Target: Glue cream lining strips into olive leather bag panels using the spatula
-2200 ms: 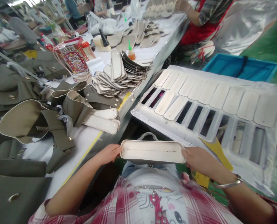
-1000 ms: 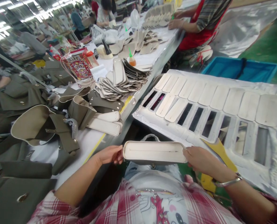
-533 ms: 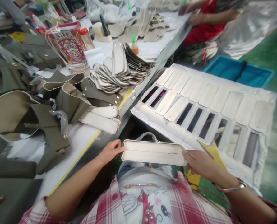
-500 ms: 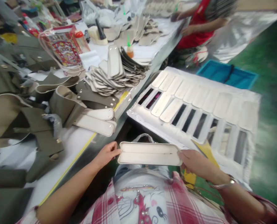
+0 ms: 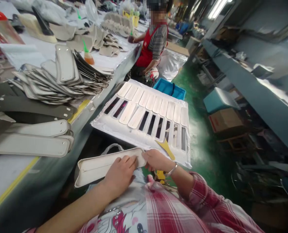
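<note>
A long cream leather strip point(image 5: 95, 168) with rounded ends and a lengthwise seam lies across my lap, tilted up to the right, its left end curling at the edges. My right hand point(image 5: 158, 160) is closed on its right end. My left hand point(image 5: 121, 171) lies over the strip near that same end, fingers together and pressed on its face; its thumb is hidden. To the right, a white board point(image 5: 144, 136) bears rows of similar cream strips point(image 5: 148, 103) and dark slots. A yellow scraper-like tool point(image 5: 166, 149) rests on the board's near edge.
On the left table, riveted strips point(image 5: 37, 144) lie by a heap of pale strips point(image 5: 49, 84). A green-tipped bottle point(image 5: 87, 54) stands behind. A co-worker in a red apron point(image 5: 150, 45) sits beyond the board, near a blue crate point(image 5: 169, 89). Cardboard boxes point(image 5: 226, 119) stand right.
My left hand has moved from the strip's left end onto its face near the right end. The strip has tilted, and the view has swung to the right.
</note>
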`<action>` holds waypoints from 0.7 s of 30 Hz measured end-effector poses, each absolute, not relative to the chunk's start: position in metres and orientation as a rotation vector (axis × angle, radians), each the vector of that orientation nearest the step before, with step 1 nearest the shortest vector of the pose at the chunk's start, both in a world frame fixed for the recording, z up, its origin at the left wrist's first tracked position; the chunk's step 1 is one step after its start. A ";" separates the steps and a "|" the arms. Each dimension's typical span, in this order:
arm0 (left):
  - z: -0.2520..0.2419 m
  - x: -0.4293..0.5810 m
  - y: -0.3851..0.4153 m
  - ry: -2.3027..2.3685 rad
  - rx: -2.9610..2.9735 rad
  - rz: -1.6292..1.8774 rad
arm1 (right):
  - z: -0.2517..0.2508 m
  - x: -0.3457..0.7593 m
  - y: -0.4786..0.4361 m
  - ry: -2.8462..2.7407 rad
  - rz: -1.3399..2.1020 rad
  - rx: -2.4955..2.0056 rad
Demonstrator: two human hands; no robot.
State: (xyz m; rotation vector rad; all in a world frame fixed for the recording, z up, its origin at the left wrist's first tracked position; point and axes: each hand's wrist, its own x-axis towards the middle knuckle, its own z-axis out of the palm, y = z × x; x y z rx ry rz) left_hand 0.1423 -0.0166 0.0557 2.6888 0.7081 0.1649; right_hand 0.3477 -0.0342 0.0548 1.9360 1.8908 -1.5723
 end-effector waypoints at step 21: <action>0.058 0.159 -0.003 0.689 2.510 -0.006 | 0.040 0.371 -0.002 1.169 -2.383 1.896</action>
